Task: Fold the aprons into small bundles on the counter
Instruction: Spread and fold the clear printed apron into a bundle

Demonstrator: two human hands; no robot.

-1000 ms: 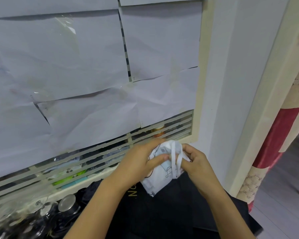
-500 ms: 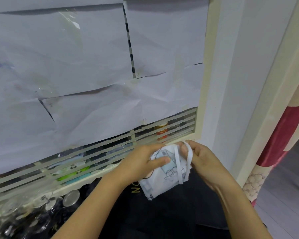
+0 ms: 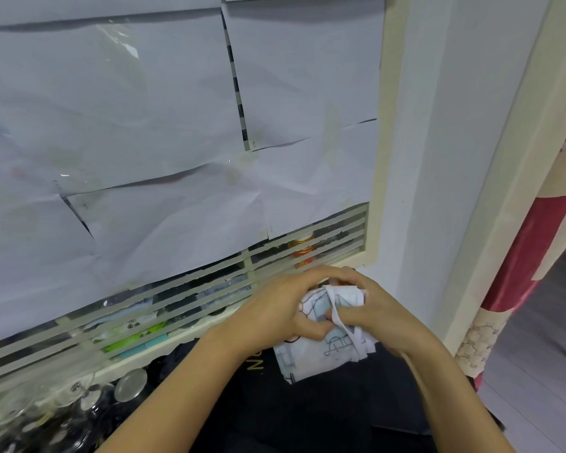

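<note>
A small white apron bundle [image 3: 321,351] with blue line drawings is held up between both hands, just above a black apron [image 3: 307,410] spread on the counter. My left hand [image 3: 285,308] grips the bundle's left side, thumb pressed on its front. My right hand [image 3: 376,318] holds the right side, and its fingers curl over the top. A white strap [image 3: 340,322] runs over the bundle's front and hangs at its right edge. The black apron shows gold lettering beside my left wrist.
Glass jars with metal lids [image 3: 129,384] stand on the counter at lower left. Behind is a slatted window [image 3: 209,295] covered with white paper sheets. A white wall and door frame [image 3: 471,256] rise on the right, with a red patterned curtain [image 3: 530,256] beyond.
The right hand has carried the strap loop over the top of the bundle and closed in on it. Both hands have drawn closer together around the bundle.
</note>
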